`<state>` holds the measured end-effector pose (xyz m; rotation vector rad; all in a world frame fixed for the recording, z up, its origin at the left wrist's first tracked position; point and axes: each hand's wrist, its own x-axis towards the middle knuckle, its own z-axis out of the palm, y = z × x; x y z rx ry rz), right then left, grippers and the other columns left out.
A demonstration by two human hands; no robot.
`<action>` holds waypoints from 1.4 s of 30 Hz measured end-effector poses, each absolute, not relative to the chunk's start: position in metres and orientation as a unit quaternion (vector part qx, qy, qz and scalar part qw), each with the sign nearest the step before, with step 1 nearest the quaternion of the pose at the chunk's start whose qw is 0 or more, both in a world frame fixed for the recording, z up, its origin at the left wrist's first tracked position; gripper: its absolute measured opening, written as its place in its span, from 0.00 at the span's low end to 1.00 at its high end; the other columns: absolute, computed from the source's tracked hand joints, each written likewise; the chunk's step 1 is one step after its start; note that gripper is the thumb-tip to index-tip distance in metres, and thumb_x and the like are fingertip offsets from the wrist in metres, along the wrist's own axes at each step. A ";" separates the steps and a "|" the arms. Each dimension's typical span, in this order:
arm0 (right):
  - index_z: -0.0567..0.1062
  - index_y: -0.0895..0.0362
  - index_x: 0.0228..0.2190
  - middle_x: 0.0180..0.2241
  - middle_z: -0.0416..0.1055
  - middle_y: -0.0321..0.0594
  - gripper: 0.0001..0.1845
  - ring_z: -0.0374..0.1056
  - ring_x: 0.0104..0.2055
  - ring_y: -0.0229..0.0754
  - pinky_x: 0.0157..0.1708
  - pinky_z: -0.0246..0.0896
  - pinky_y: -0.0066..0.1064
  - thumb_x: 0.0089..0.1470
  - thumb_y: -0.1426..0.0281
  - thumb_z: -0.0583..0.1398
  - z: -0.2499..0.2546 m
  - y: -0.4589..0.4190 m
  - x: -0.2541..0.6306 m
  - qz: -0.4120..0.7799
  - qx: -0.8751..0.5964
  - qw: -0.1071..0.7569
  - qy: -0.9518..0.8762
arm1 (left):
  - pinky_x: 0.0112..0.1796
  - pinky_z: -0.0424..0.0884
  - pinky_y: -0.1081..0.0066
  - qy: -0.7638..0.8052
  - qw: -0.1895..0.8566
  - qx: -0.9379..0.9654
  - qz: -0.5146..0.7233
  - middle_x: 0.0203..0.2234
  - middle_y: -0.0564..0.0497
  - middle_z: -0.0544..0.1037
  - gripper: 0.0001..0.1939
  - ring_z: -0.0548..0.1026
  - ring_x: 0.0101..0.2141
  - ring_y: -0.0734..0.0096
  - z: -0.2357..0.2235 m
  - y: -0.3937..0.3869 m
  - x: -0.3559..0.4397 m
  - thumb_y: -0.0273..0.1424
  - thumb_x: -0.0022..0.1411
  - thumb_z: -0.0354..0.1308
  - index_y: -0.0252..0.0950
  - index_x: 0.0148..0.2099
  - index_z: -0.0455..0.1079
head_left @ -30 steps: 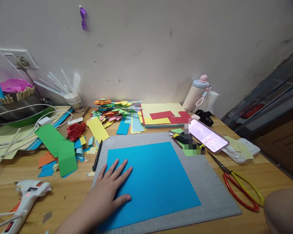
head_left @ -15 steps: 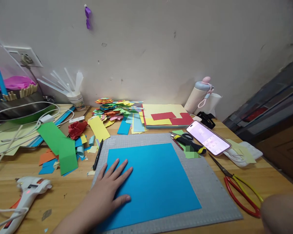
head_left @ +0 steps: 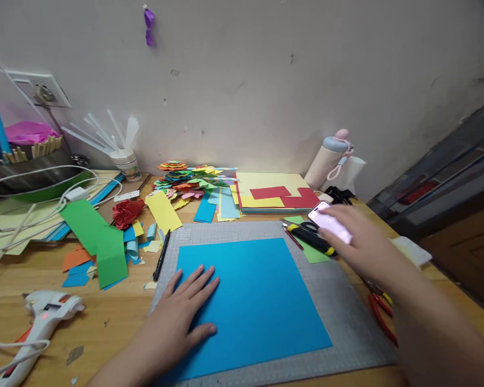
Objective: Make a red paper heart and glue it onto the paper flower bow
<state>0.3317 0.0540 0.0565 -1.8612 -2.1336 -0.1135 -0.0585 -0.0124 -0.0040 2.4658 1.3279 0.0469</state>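
Note:
A large blue paper sheet (head_left: 250, 295) lies on a grey cutting mat (head_left: 342, 317). My left hand (head_left: 181, 312) rests flat on the sheet's left part, fingers spread. My right hand (head_left: 361, 242) reaches out over the pink phone (head_left: 326, 220) at the mat's right edge; it is blurred, covers most of the phone, and I cannot tell whether it touches it. A black and yellow knife (head_left: 312, 239) and a green paper scrap (head_left: 317, 252) lie just left of that hand.
Red-handled scissors (head_left: 381, 312) lie under my right forearm. A glue gun (head_left: 40, 322) with cable is at front left. Green paper strips (head_left: 97, 236), a black pen (head_left: 161, 255), coloured paper stacks (head_left: 270, 193) and a bottle (head_left: 326, 158) crowd the back.
My right arm has swung in from the lower right corner and now reaches over the phone. The left hand stays flat on the blue sheet.

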 end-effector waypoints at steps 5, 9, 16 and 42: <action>0.70 0.56 0.53 0.52 0.69 0.50 0.23 0.67 0.51 0.56 0.47 0.63 0.44 0.55 0.67 0.57 0.009 0.076 0.348 0.025 -0.688 0.008 -0.725 | 0.60 0.47 0.41 0.463 0.159 0.872 0.014 0.66 0.56 0.47 0.37 0.49 0.64 0.52 -0.007 -0.014 -0.059 0.49 0.63 0.50 0.56 0.68 0.37; 0.69 0.54 0.54 0.52 0.68 0.49 0.25 0.68 0.49 0.55 0.41 0.65 0.39 0.54 0.66 0.57 -0.013 0.085 0.355 0.040 -0.695 0.004 -0.718 | 0.60 0.48 0.42 0.461 0.154 0.874 0.016 0.66 0.56 0.47 0.37 0.50 0.64 0.51 -0.008 -0.014 -0.060 0.48 0.63 0.51 0.56 0.68 0.36; 0.72 0.58 0.51 0.49 0.68 0.53 0.22 0.69 0.44 0.56 0.38 0.64 0.40 0.53 0.68 0.56 -0.004 0.084 0.350 0.040 -0.701 0.030 -0.712 | 0.60 0.48 0.42 0.463 0.155 0.873 0.012 0.67 0.56 0.45 0.37 0.50 0.64 0.51 -0.011 -0.013 -0.061 0.49 0.63 0.50 0.57 0.68 0.35; 0.73 0.56 0.36 0.37 0.74 0.46 0.10 0.70 0.35 0.48 0.32 0.59 0.34 0.53 0.65 0.59 0.001 0.108 0.294 0.067 -0.693 0.109 -0.709 | 0.60 0.51 0.41 0.429 0.159 0.888 0.047 0.65 0.59 0.53 0.29 0.54 0.63 0.57 -0.007 -0.014 -0.054 0.43 0.66 0.49 0.57 0.67 0.45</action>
